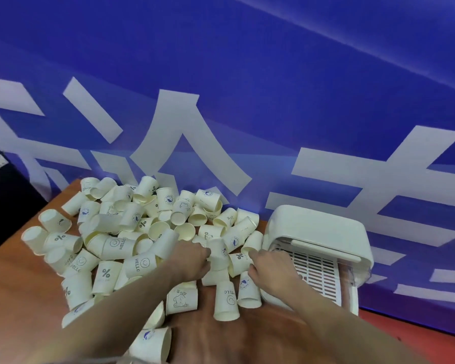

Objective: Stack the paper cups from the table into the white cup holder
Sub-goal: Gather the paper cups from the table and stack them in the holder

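A big pile of white paper cups [132, 232] with small prints lies on the brown table, most of them on their sides. The white cup holder [318, 229] lies at the right against the blue wall, its slotted tray [317, 274] facing me. My left hand [192, 262] reaches into the pile's right edge, its fingers curled on an upside-down cup [218, 254]. Just right of it, my right hand [269, 269] pinches the base of a cup with a % mark [239, 264]. Its fingertips are partly hidden by the cups.
A blue banner [247, 88] with large white characters rises right behind the table. Two upside-down cups [227, 300] stand in front of my hands. Bare brown tabletop [16, 298] shows at the near left, and a dark object [0, 179] stands at the far left.
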A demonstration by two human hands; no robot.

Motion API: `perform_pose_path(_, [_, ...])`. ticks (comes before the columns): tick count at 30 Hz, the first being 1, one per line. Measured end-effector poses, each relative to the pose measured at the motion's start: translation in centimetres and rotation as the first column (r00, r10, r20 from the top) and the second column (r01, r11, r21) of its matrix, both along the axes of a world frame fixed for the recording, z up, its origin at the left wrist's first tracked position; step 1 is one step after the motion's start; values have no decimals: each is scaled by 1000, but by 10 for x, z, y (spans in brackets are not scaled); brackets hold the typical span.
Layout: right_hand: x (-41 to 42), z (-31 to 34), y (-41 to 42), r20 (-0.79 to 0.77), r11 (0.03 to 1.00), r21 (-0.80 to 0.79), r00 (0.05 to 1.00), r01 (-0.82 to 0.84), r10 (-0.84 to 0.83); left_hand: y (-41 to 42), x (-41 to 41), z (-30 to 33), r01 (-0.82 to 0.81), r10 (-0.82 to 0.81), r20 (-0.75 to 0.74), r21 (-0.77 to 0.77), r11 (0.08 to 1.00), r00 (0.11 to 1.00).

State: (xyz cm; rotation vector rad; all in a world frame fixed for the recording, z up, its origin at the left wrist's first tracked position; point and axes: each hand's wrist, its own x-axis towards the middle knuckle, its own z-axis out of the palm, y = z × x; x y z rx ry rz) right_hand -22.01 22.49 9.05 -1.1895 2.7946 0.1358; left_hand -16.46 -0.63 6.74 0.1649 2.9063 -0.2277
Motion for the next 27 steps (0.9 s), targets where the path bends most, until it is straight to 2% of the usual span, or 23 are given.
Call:
perform_pose_path(7, [-13, 11, -69, -35, 998, -6, 998, -59, 59, -68, 2, 19, -89, 86, -39, -92, 992, 996])
perform_pose_path(13, [-42, 9, -119, -43, 997, -8, 996, -76, 75, -123, -23, 26, -189, 185, -67, -65, 980, 980])
perform_pose_path(23, [-116, -16, -175, -7, 997, -14, 997, 77, -78, -168, -106, 0, -251, 251, -39, 1, 968, 967])
perform_pose_path(27, [-142, -37, -187, 28, 971, -43, 972, 235, -234, -179, -140, -22, -279, 280, -18, 12, 960, 960])
